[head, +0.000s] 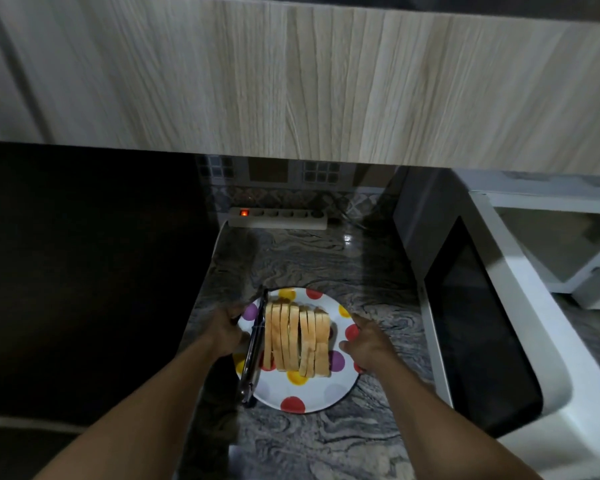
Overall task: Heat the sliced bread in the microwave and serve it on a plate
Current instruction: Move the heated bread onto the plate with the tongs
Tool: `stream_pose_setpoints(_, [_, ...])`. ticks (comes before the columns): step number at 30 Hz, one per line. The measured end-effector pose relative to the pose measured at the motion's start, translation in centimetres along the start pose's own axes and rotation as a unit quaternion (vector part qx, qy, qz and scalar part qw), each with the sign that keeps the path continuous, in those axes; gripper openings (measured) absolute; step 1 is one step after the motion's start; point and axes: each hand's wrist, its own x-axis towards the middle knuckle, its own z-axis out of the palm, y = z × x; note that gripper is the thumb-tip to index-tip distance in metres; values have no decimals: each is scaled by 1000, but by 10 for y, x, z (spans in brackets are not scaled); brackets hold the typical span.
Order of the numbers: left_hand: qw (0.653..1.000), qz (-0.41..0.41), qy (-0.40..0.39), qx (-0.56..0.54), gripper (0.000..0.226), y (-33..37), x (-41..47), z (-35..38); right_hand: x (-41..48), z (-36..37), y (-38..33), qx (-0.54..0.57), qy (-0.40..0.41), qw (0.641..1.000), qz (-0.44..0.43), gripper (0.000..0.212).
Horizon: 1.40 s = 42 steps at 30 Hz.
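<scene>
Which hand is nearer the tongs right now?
Left. The left hand holds the left rim of the plate, touching the tongs; the right hand holds the right rim, across the bread slices from them.

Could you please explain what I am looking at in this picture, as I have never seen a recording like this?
There is no machine here. A person wears a camera on the head, so this single picture looks forward and down along both forearms. The left hand and the right hand each grip one side of a spotted plate. On the plate stands a row of sliced bread, with metal tongs lying along its left side. Below is a marbled countertop; I cannot tell whether the plate rests on it or is lifted. A white microwave, door shut, stands to the right. A power strip with a lit red switch lies at the back.
</scene>
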Motion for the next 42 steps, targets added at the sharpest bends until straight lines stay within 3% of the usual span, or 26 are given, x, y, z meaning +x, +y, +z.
stream_pose_setpoints(3, [999,14,9,39,60,-8,4,-5,-1,0,-2,-26,1,1000,6,56])
stream_pose_setpoints(6, [983,48,31,173,41,-6,-1,-5,-1,1,-3,-56,9,998,11,56])
stream_pose_setpoints(7, [970,57,39,232,30,-4,-8,-3,0,1,-3,-63,13,998,9,57])
stream_pose_setpoints(9, [913,126,72,381,35,-5,-11,-5,0,2,-5,-79,14,997,4,58])
stream_pose_setpoints(12, [870,152,69,464,37,-7,-10,-9,-2,2,-6,-99,11,995,8,59])
stream_pose_setpoints(22, [844,181,76,500,34,-12,-11,-13,-12,4,-9,-90,12,996,22,65])
stream_pose_setpoints(25, [825,209,85,518,62,-17,-3,-20,-17,5,-9,-80,23,996,24,52])
stream_pose_setpoints(30, [797,213,128,550,35,-9,-16,-9,-37,-8,-22,-87,25,996,25,41])
stream_pose_setpoints(34, [743,246,185,594,29,6,-42,15,-65,-20,-41,-100,36,994,35,41])
stream_pose_setpoints(39, [727,312,149,593,30,14,-64,60,-112,-45,-70,-144,80,986,31,37])
stream_pose_setpoints(42, [741,350,87,566,33,17,-79,92,-137,-56,-88,-178,130,975,5,42])
